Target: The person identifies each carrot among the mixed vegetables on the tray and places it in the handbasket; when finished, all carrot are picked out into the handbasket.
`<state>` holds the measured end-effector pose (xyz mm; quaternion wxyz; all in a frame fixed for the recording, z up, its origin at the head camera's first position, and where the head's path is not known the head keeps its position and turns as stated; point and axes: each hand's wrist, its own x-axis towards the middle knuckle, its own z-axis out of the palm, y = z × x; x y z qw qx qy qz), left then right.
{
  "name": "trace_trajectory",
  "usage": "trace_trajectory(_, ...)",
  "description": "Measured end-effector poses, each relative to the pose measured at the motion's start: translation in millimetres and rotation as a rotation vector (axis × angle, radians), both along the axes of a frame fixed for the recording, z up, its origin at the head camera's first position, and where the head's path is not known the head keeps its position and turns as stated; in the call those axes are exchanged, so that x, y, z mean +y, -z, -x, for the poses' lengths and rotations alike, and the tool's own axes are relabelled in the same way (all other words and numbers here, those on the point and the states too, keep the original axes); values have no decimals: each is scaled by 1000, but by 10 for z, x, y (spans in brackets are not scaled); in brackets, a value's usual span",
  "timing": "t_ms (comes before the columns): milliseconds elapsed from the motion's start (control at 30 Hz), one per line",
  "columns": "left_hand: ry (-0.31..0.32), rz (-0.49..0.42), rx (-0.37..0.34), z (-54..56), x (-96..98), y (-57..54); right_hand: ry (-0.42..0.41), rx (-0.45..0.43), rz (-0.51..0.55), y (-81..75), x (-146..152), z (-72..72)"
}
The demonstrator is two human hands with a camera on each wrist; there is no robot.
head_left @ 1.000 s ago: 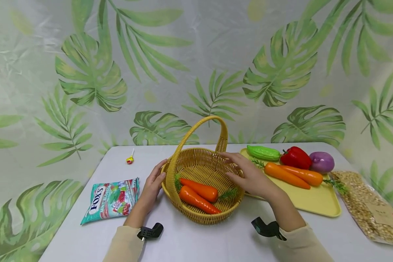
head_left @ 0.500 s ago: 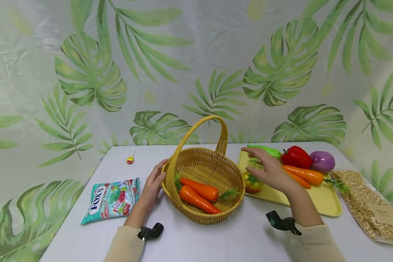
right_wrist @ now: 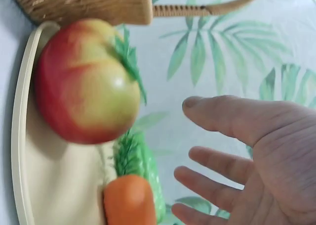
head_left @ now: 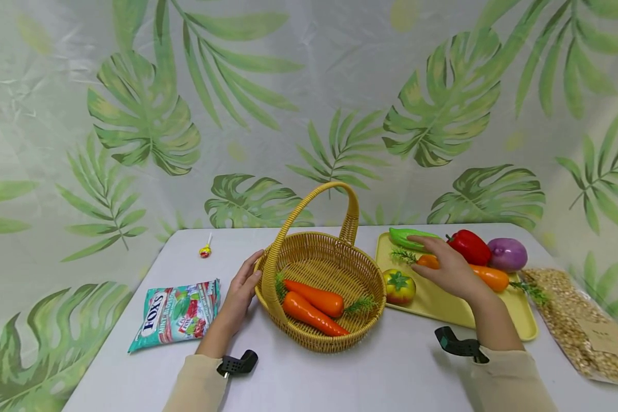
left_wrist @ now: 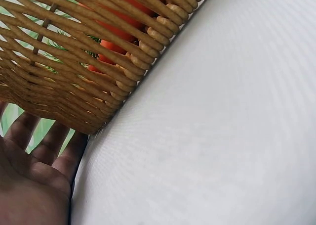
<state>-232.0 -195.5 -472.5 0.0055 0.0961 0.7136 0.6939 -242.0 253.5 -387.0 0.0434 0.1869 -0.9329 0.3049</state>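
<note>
A wicker basket with a tall handle stands mid-table, two carrots lying inside. My left hand rests against its left side with extended fingers; the left wrist view shows the fingertips touching the weave. Over the yellow tray hovers my right hand, fingers spread and holding nothing. It covers part of the orange carrots on the tray. At the tray's left end sits a red-and-yellow tomato. The right wrist view shows the tomato apart from the fingers.
Along the tray's back lie a green bitter melon, a red bell pepper and a purple eggplant. A bag of grains lies at right. On the left are a candy bag and a lollipop.
My right hand has moved right, from over the basket's right rim to over the tray, uncovering the tomato. The left hand and basket have stayed put.
</note>
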Motion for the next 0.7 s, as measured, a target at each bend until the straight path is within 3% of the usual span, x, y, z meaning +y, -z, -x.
trace_trajectory(533, -16, -2, -13, 5, 13, -4, 46, -65, -114, 197, 263, 88)
trace_trajectory(700, -18, 5, -16, 1, 8, 0, 40, -133, -119, 212, 272, 64)
